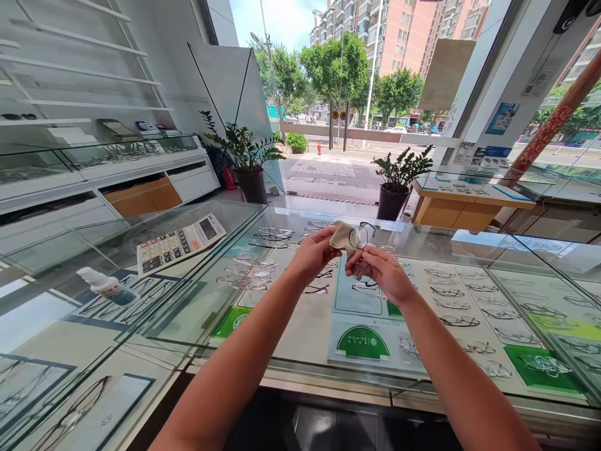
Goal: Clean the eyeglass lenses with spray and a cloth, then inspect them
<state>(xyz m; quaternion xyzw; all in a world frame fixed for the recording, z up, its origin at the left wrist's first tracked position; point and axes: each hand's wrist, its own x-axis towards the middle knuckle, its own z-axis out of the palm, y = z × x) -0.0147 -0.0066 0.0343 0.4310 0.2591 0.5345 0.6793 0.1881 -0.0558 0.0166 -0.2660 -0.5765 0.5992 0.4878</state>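
Above the glass display case, my left hand (320, 248) pinches a beige cleaning cloth (342, 237) between thumb and fingers. The cloth lies against the upper lens of a pair of eyeglasses (359, 237) with thin dark rims. Closed around the middle of the frame, my right hand (382, 269) holds the eyeglasses turned on end, one round lens above its fingers and the other below. Part of the lower lens is hard to make out against the case behind it.
A calculator (182, 244) and a small white spray bottle (107, 287) rest on the glass at left. Rows of eyeglass frames (459, 321) lie inside the case under the glass. Two potted plants (251, 181) stand beyond the counter, near the glass doors.
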